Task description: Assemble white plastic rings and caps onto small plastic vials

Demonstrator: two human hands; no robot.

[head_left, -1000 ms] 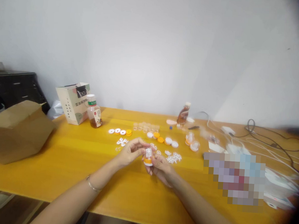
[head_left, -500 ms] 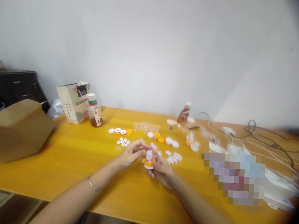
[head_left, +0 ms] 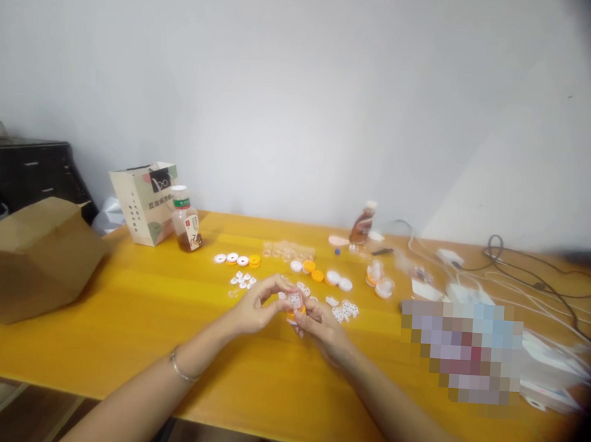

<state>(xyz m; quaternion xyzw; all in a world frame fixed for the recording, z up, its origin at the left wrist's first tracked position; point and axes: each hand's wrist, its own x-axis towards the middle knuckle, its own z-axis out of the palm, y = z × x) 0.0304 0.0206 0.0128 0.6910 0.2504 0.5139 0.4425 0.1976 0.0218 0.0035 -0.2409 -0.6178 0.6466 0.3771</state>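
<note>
L hand (head_left: pixel 256 306) is pinching the clear top of a small container (head_left: pixel 295 301) w/ orange lower part; R hand (head_left: pixel 322 325) is gripping its side, fingers of both clamping it over the table (head_left: pixel 246 378). White perforated discs (head_left: pixel 340 313) are lying nr R hand; white/orange caps (head_left: pixel 254 261) are sitting farther back.

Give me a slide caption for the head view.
Left hand and right hand hold an orange-and-white piece over a table.

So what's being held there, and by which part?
A small clear and orange piece: the left hand at its clear top, the right hand at its side by the orange base. Fine contacts are blurred.
</note>
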